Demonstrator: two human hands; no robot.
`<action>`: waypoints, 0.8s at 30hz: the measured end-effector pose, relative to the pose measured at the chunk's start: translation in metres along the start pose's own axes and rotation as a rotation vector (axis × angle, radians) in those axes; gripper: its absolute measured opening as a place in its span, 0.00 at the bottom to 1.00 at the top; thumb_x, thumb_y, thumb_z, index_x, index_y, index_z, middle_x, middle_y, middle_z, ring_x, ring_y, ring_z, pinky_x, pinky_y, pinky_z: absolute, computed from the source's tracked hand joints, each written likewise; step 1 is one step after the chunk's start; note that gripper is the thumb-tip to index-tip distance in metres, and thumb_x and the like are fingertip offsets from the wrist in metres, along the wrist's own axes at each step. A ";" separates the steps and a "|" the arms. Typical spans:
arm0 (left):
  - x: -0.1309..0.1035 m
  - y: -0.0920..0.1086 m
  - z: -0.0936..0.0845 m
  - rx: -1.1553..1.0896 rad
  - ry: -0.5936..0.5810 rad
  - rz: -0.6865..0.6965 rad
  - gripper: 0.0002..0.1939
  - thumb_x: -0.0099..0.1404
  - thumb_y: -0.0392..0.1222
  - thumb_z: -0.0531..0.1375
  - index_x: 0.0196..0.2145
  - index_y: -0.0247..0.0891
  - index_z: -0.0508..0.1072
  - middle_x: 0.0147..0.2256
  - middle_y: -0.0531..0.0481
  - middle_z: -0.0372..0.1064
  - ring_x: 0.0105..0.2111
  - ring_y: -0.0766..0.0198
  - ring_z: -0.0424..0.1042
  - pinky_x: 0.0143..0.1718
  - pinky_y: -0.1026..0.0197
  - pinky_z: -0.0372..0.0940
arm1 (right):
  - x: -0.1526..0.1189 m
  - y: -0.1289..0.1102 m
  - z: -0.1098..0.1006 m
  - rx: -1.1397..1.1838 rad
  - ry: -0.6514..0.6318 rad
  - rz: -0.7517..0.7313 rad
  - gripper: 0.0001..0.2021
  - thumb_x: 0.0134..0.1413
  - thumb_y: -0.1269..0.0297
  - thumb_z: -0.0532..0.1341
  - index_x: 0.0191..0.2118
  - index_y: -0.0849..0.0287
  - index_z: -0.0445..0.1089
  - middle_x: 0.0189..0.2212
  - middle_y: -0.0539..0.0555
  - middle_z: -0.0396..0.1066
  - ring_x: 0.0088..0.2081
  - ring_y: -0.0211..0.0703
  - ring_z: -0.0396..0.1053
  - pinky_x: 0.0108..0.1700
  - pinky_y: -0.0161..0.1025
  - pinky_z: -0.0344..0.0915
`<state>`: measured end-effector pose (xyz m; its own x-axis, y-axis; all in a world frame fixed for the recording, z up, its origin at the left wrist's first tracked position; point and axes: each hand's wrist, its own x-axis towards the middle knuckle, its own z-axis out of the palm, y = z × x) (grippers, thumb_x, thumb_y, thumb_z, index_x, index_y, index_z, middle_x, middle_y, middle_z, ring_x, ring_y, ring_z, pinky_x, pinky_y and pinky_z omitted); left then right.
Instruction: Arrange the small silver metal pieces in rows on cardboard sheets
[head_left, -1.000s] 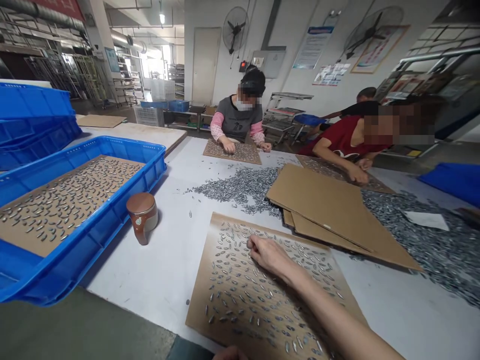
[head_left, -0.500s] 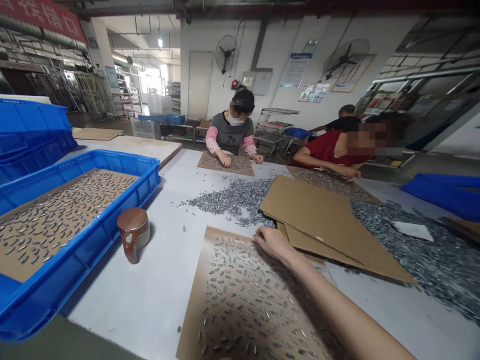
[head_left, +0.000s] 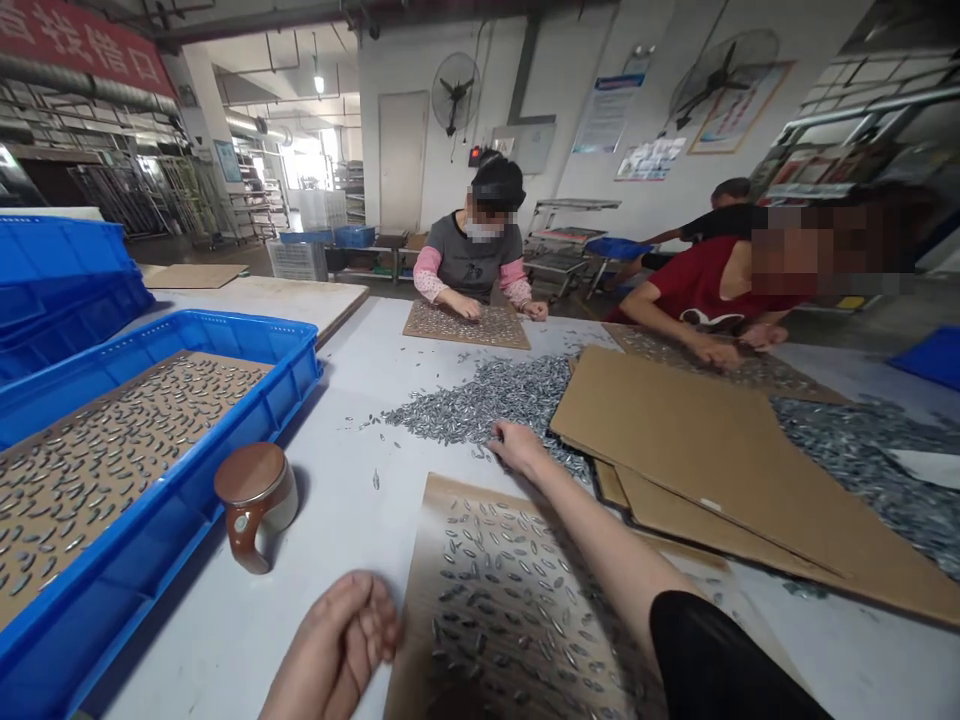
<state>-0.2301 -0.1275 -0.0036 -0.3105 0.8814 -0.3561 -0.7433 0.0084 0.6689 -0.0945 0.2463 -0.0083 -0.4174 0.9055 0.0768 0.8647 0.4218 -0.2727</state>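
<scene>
My right hand [head_left: 517,448] reaches to the near edge of a pile of small silver leaf-shaped metal pieces [head_left: 480,405]. Its fingertips are pinched together at the pieces; whatever is between them is hidden. Below it lies a cardboard sheet [head_left: 415,560] covered with spaced-out rows of the same pieces. Left of that sheet is my left hand [head_left: 349,640], palm turned inward and fingers curled, close to the sheet's edge. I cannot make out anything inside it.
A blue tray [head_left: 300,385] at the left holds another piece-covered sheet. Beside it stands a brown-lidded mug [head_left: 255,500]. Stacked cardboard sheets [head_left: 675,430] lie right of my hand. Across the table, two people handle pieces on their own sheets; another person is behind.
My right hand has moved from the sheet's far edge to the pile. My left hand has come into view at the bottom. The camera view has shifted slightly.
</scene>
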 end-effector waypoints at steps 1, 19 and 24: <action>0.008 0.010 0.008 -0.030 0.073 -0.020 0.11 0.67 0.39 0.67 0.29 0.32 0.74 0.28 0.45 0.73 0.27 0.65 0.72 0.30 0.65 0.67 | 0.002 0.001 0.000 0.016 0.009 -0.008 0.10 0.58 0.67 0.65 0.45 0.58 0.77 0.42 0.59 0.81 0.45 0.46 0.76 0.44 0.35 0.62; 0.176 0.021 0.186 -0.105 -0.096 -0.253 0.25 0.79 0.51 0.45 0.34 0.33 0.71 0.25 0.48 0.69 0.25 0.60 0.72 0.32 0.60 0.71 | -0.087 -0.062 -0.103 -0.007 -0.006 -0.491 0.08 0.57 0.68 0.61 0.39 0.59 0.78 0.35 0.56 0.79 0.34 0.41 0.72 0.35 0.34 0.59; 0.125 0.011 0.160 -0.137 -0.144 -0.222 0.21 0.78 0.44 0.48 0.32 0.32 0.72 0.28 0.46 0.73 0.30 0.61 0.74 0.39 0.59 0.71 | -0.145 -0.079 -0.126 -0.119 -0.138 -0.684 0.07 0.52 0.74 0.61 0.31 0.59 0.77 0.28 0.53 0.76 0.30 0.39 0.69 0.33 0.34 0.57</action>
<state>-0.1821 0.0582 0.0635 -0.0515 0.9230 -0.3815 -0.8600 0.1532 0.4868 -0.0669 0.0878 0.1228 -0.9027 0.4247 0.0692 0.4173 0.9033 -0.0997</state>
